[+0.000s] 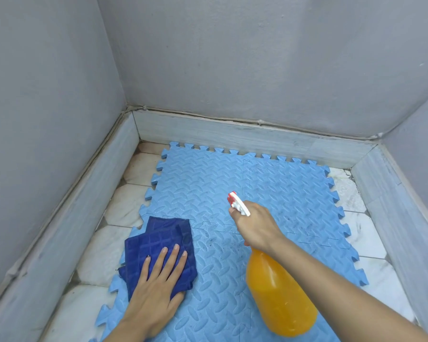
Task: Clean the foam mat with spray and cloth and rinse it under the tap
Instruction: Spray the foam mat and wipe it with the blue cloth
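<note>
A light blue foam mat of interlocking tiles lies flat on the floor, with dark specks near its middle. My left hand presses flat, fingers straight, on a folded dark blue cloth at the mat's left edge. My right hand grips the neck of an orange spray bottle, held above the mat. Its white and red nozzle points toward the far left part of the mat.
White marble floor tiles show around the mat. A low grey skirting and grey walls close in the left, far and right sides. No tap is in view.
</note>
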Tool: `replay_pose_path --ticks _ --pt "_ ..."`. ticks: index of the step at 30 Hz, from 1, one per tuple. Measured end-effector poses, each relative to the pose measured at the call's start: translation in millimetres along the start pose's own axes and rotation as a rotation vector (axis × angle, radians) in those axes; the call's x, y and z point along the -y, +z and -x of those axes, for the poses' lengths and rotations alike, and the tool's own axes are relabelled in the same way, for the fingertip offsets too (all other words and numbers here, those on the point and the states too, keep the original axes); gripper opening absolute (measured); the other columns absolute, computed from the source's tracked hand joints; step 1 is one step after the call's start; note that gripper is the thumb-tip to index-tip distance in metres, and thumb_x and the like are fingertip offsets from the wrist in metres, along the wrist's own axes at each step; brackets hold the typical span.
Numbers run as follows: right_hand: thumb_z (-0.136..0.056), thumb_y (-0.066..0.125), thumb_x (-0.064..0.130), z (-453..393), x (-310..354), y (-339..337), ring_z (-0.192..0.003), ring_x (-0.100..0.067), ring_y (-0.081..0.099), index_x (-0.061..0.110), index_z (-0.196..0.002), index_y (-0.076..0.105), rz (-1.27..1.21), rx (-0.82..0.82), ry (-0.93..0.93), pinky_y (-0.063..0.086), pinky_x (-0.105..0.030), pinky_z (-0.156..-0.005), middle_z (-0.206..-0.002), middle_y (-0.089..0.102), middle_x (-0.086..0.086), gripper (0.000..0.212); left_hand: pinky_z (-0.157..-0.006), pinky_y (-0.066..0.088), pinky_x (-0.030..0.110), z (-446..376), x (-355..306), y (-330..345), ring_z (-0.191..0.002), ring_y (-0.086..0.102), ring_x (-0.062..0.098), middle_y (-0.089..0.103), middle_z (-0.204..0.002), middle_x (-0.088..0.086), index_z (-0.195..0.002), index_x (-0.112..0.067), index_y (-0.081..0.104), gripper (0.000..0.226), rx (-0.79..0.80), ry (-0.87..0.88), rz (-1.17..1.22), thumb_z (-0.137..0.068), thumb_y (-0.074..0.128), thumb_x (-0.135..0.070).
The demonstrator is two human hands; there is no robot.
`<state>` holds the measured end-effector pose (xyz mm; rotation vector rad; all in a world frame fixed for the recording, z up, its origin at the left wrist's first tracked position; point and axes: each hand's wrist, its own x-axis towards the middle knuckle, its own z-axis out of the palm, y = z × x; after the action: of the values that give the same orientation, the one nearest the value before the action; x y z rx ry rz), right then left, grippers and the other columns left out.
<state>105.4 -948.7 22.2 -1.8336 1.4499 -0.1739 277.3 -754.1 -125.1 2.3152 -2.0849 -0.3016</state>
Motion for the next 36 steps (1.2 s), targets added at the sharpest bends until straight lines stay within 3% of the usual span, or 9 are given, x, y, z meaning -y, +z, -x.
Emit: replay_pose_path --ticks 5,7,12,18,22,25,30,33,36 --pt "-0.097 0.051 0.034 -7.8 -25.7 -28.4 -0.074 -0.023 0.061 0.011 -0.095 0.061 -0.212 -0.103 0.121 0.056 -0.034 -0.052 -0.093 0.066 -0.014 0.026 -0.112 0.009 0.047 -26.9 9.8 -1.8 -0.144 0.016 0.023 0.022 -0.158 0.001 -0.150 -0.023 0.022 0.066 -0.056 0.018 0.004 -0.090 0.031 -0.049" --pt "-0.097 0.051 0.034 -7.6 -38.1 -39.3 -0.072 -0.024 0.060 0.007 -0.092 0.061 -0.269 -0.177 0.167 0.052 -0.029 -0.049 -0.093 0.066 -0.018 0.029 -0.113 0.008 0.048 -43.4 10.8 -4.2 -0.144 0.017 0.025 0.018 -0.158 0.002 -0.151 -0.022 0.022 0.064 -0.071 0.019 -0.010 -0.093 0.024 -0.050" --pt "-0.097 0.052 0.035 -7.4 -71.4 -55.5 -0.078 -0.031 0.064 0.006 -0.086 0.060 -0.327 -0.302 0.308 0.053 -0.033 -0.053 -0.086 0.065 -0.016 0.032 -0.114 0.007 0.049 -76.2 10.6 -4.7 -0.147 0.007 0.022 0.019 -0.158 0.009 -0.150 -0.016 0.022 0.076 -0.067 0.066 -0.040 -0.084 0.036 -0.050" --pt "-0.095 0.054 0.038 3.1 -91.2 -73.3 -0.069 -0.020 0.061 0.004 -0.087 0.064 -0.392 -0.337 0.355 0.057 -0.032 -0.051 -0.085 0.069 -0.016 0.036 -0.114 0.004 0.047 -78.6 12.9 -3.9 -0.147 0.007 0.021 0.016 -0.159 0.007 -0.150 -0.015 0.021 0.073 -0.054 0.097 -0.010 -0.093 0.005 -0.057" --pt "-0.095 0.056 0.039 17.3 -104.1 -82.4 -0.064 -0.025 0.059 -0.004 -0.086 0.060 -0.311 -0.378 0.384 0.059 -0.044 -0.059 -0.077 0.066 -0.022 0.044 -0.115 0.001 0.046 -80.2 13.8 -3.9 -0.147 0.006 0.020 0.012 -0.160 0.005 -0.151 -0.016 0.020 0.072 -0.025 0.091 0.030 -0.094 0.006 -0.057" --pt "-0.093 0.055 0.048 27.1 -120.2 -94.4 -0.063 -0.023 0.060 0.002 -0.079 0.064 -0.293 -0.386 0.391 0.060 -0.046 -0.063 -0.075 0.070 -0.008 0.049 -0.115 -0.002 0.044 -80.5 13.8 -3.1 -0.147 0.004 0.019 0.011 -0.160 0.004 -0.151 -0.016 0.020 0.067 -0.033 0.089 0.045 -0.093 0.018 -0.049" --pt "-0.088 0.050 0.065 49.1 -140.1 -104.4 -0.059 -0.019 0.061 0.014 -0.067 0.061 -0.236 -0.388 0.407 0.060 -0.043 -0.063 -0.067 0.069 -0.005 0.056 -0.115 -0.007 0.040 -79.5 11.7 -6.1 -0.147 -0.001 0.016 0.009 -0.160 0.002 -0.151 -0.019 0.016 0.069 -0.010 0.068 0.078 -0.088 0.026 -0.043" --pt "-0.088 0.053 0.063 63.4 -139.7 -90.0 -0.067 -0.028 0.064 0.003 -0.075 0.065 -0.184 -0.340 0.378 0.057 -0.048 -0.069 -0.066 0.068 -0.010 0.063 -0.115 -0.012 0.040 -78.9 10.5 -8.6 -0.147 -0.007 0.013 0.000 -0.161 -0.002 -0.152 -0.023 0.007 0.071 0.031 0.048 0.072 -0.087 0.022 -0.046" --pt "-0.084 0.045 0.074 75.7 -128.8 -68.2 -0.073 -0.024 0.063 0.007 -0.082 0.063 -0.080 -0.217 0.226 0.054 -0.047 -0.068 -0.071 0.067 -0.008 0.069 -0.116 -0.013 0.041 -78.9 9.4 -9.7 -0.145 -0.013 0.011 -0.004 -0.160 -0.003 -0.152 -0.024 0.004 0.074 0.041 0.036 0.066 -0.084 0.021 -0.048"
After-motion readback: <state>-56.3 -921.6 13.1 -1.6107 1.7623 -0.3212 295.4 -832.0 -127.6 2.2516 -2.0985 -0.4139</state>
